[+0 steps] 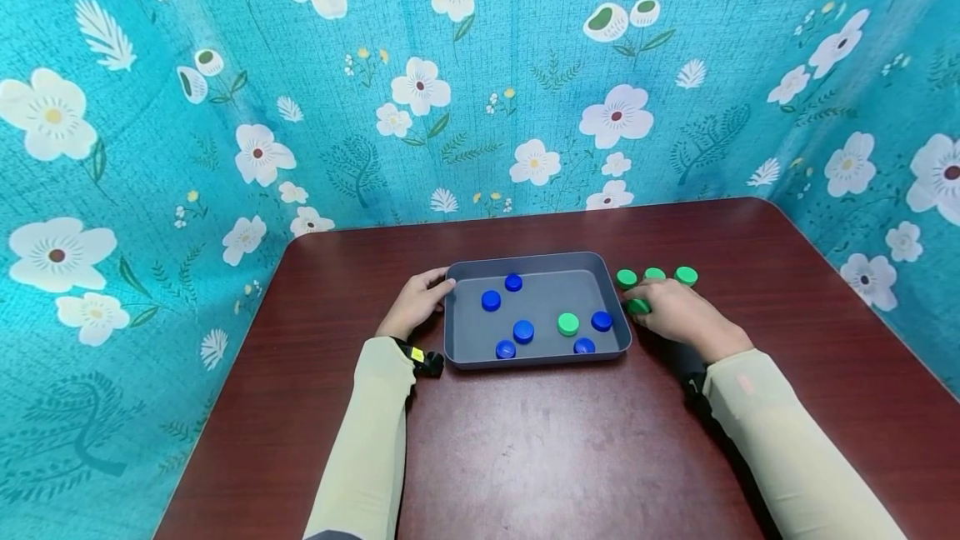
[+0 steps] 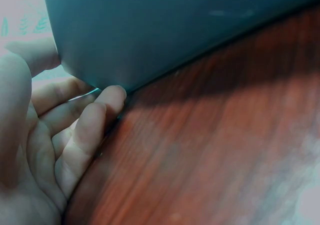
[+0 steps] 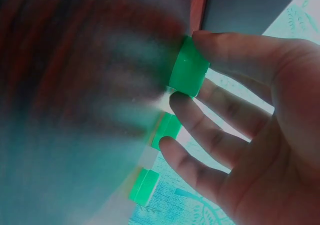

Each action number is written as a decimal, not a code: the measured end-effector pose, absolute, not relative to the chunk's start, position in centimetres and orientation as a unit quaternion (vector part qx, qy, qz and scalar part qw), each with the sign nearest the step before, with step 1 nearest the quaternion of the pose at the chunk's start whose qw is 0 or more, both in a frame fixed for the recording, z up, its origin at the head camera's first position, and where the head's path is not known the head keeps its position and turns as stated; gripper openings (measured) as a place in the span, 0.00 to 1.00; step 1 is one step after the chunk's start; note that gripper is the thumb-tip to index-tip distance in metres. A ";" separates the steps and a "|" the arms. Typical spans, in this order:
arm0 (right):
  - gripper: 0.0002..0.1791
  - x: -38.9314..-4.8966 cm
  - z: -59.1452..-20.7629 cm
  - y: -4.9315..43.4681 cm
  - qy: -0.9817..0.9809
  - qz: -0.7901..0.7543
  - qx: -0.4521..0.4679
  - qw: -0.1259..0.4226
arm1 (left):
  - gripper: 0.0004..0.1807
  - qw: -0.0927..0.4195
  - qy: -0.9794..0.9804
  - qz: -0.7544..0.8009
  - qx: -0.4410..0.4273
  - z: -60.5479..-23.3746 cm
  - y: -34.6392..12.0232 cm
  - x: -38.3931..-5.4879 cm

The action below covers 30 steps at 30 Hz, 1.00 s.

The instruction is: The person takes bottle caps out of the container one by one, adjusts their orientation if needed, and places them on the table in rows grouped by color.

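A grey rectangular tray (image 1: 536,362) lies on the table, holding several blue bottle caps (image 1: 523,332) and one green bottle cap (image 1: 567,324). My left hand (image 1: 414,302) grips the tray at its left end, thumb over the rim and fingers against the outer wall (image 2: 165,30). Just beyond the tray's right side, my right hand (image 1: 678,312) pinches another green bottle cap (image 3: 190,67) between thumb and fingers, down at the table surface. Three more green bottle caps (image 1: 686,275) stand in a row behind that hand.
The dark red-brown wooden table (image 1: 517,448) carries everything. A turquoise flowered curtain (image 1: 480,148) hangs along its back and both sides. A black strap with a small device (image 1: 424,361) is worn on the left wrist, close to the tray's front left corner.
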State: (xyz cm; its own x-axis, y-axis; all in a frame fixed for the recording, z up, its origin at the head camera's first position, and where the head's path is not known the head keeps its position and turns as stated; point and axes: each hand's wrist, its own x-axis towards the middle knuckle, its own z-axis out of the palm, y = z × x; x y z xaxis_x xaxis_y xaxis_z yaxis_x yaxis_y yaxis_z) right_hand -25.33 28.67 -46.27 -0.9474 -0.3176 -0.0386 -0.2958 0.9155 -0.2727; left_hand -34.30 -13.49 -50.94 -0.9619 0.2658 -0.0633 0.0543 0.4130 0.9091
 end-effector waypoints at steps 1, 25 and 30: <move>0.18 -25.3 -46.3 28.7 0.978 -0.133 -0.156 0.042 | 0.25 0.099 0.834 0.534 0.096 -50.9 -13.5 -34.3; 0.23 -25.4 -43.4 28.0 0.979 -0.157 -0.123 0.048 | 0.24 0.103 0.829 0.542 0.087 -50.7 -13.4 -34.1; 0.24 -25.2 -42.6 27.6 0.980 -0.148 -0.125 0.037 | 0.24 0.102 0.831 0.541 0.086 -50.8 -13.3 -34.2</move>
State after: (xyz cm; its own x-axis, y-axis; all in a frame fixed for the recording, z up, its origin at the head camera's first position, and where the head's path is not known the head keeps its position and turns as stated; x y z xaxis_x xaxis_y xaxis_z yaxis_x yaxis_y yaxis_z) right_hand -25.25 27.62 -42.63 -0.9658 -0.2569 -0.0361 -0.2348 0.9250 -0.2988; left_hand -34.17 -13.32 -50.83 -0.9646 0.2528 -0.0756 0.0332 0.4005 0.9157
